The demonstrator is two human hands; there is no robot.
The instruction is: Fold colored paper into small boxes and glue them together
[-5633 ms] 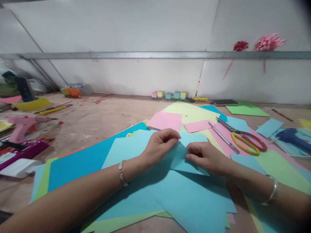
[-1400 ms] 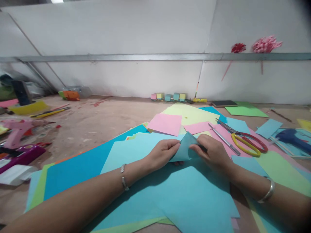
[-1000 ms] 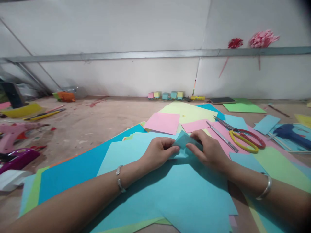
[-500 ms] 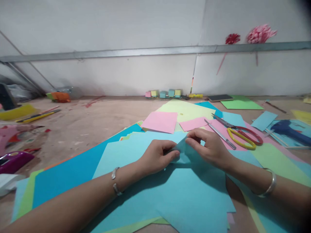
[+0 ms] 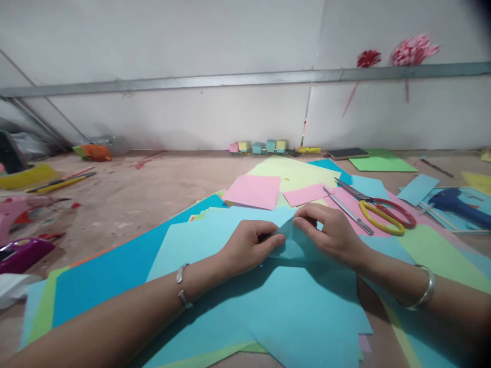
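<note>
Between my two hands is a small piece of light blue paper [image 5: 293, 243], folded and raised to a peak. My left hand [image 5: 253, 243] pinches its left edge between thumb and fingers. At the upper corner, my right hand [image 5: 326, 230] grips the paper with thumb and forefinger. Both hands are just above light blue sheets [image 5: 307, 306] spread on the table, and their shadows fall there. Beyond my right hand lie scissors [image 5: 383, 209] with red and yellow handles, beside a slim metal craft knife [image 5: 349, 212]. Pink paper pieces [image 5: 253, 191] lie farther back.
Blue and green sheets [image 5: 107, 276] fan out to the left. A purple stapler-like tool [image 5: 25, 255] and a pink glue gun [image 5: 23, 212] sit at far left. A blue glue gun [image 5: 464, 207] lies at right. Small paper blocks [image 5: 264, 147] and a dark phone [image 5: 348, 153] are by the wall.
Almost nothing differs. Both hands keep their pinch on the light blue paper, and the view has shifted very slightly.
</note>
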